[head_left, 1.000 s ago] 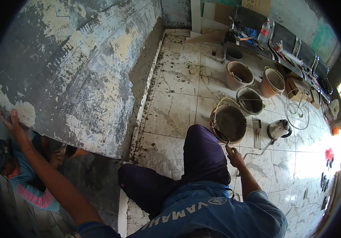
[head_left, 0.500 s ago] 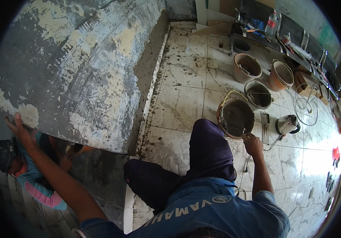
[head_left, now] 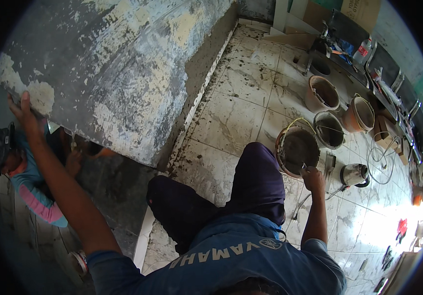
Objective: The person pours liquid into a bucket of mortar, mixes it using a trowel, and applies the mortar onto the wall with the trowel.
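Observation:
My left hand (head_left: 25, 112) is raised at the far left, fingers stretched out against the edge of a grey wall (head_left: 127, 83) with patchy, flaking paint. My right hand (head_left: 313, 179) is closed round the handle of a trowel (head_left: 304, 167); only its metal shank shows at the rim of a bucket (head_left: 279, 147). Grey wet mortar (head_left: 297, 145) lies in that bucket, and the trowel's blade is hidden. A yellow cord handle (head_left: 300, 120) arches over the bucket's far side. The bucket stands on the tiles just beyond my right knee.
Left, beyond the wall edge, a person (head_left: 29, 177) in a cap works below my left arm. More buckets (head_left: 322, 94) stand behind mine. A jug (head_left: 354, 174), a flat metal tool (head_left: 329, 163) and a looped cable (head_left: 381, 157) lie right. Seats (head_left: 386, 64) line the back right.
The view has shifted, so the wall and buckets appear farther right. My right hand keeps the trowel at the bucket rim, and its shank sits slightly lower. My left hand stays at the wall edge.

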`<state>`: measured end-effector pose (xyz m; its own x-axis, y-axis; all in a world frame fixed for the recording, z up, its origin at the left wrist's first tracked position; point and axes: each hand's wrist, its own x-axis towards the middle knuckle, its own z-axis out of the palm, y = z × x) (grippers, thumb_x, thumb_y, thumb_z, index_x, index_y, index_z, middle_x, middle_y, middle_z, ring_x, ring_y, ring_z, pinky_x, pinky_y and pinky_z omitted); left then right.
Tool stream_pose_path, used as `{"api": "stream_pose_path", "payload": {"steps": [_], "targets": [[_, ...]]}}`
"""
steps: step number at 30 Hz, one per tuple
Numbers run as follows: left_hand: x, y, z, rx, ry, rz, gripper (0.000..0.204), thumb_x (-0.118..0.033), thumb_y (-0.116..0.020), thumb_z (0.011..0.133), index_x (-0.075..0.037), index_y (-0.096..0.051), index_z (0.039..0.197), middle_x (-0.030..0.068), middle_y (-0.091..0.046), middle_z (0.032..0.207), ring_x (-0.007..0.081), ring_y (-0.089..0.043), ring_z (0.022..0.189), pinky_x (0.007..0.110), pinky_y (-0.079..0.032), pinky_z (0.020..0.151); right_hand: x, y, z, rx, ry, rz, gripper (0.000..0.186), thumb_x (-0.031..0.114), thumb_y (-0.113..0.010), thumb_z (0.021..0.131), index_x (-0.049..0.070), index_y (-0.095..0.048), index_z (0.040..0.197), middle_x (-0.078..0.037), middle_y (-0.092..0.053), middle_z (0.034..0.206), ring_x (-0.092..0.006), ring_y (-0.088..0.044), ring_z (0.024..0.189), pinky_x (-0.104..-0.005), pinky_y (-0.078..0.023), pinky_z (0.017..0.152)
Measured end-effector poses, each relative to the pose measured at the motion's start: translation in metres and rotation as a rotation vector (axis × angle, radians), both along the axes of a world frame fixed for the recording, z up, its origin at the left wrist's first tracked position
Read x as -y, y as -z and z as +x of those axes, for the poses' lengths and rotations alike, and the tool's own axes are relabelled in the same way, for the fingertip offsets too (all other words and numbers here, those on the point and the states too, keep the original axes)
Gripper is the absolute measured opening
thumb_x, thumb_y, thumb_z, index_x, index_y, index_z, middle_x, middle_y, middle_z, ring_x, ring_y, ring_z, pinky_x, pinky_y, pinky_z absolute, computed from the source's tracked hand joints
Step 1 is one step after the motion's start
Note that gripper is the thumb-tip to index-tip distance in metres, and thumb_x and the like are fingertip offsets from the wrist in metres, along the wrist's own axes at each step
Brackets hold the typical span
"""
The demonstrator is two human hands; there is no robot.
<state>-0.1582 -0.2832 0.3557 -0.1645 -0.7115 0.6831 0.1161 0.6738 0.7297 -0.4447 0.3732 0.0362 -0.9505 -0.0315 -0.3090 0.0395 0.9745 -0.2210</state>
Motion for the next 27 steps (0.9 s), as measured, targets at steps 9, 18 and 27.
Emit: {"api": "stream_pose_path", "payload": {"steps": [9, 18, 27], "targets": [[0.005, 0.006, -0.012, -0.119, 0.098, -0.079, 0.09, -0.025, -0.075, 0.077, -0.006, -0.018, 0.144, 0.0163, -0.047, 0.124, 0.0256, -0.05, 0.113, 0.037, -0.043, 0.096, 0.006, 0.105, -0.053, -0.025, -0.232, 0.133, 0.03, 0.026, -0.059, 0.076, 0.006, -0.07, 0.095, -0.02, -0.067, 0.099, -0.0372, -0.064, 0.095, -0.046, -0.051, 0.083], [-0.009, -0.004, -0.032, -0.048, -0.014, -0.371, 0.096, -0.035, -0.077, 0.073, -0.005, -0.021, 0.146, 0.0182, -0.038, 0.137, 0.028, -0.036, 0.127, 0.037, -0.03, 0.105, -0.01, 0.155, -0.082, -0.191, -0.531, 0.11, 0.028, 0.022, -0.056, 0.073, 0.0, -0.069, 0.083, -0.024, -0.066, 0.086, -0.0397, -0.065, 0.081, -0.0479, -0.052, 0.073], [-0.014, -0.001, -0.005, -0.06, -0.066, -0.3, 0.111, -0.039, -0.083, 0.065, -0.001, -0.018, 0.147, 0.0239, -0.031, 0.143, 0.0333, -0.032, 0.132, 0.042, -0.029, 0.107, 0.029, 0.107, -0.005, -0.117, -0.287, 0.078, 0.035, 0.03, -0.073, 0.068, 0.0, -0.069, 0.086, -0.021, -0.068, 0.087, -0.0372, -0.066, 0.089, -0.0452, -0.05, 0.076]]}}
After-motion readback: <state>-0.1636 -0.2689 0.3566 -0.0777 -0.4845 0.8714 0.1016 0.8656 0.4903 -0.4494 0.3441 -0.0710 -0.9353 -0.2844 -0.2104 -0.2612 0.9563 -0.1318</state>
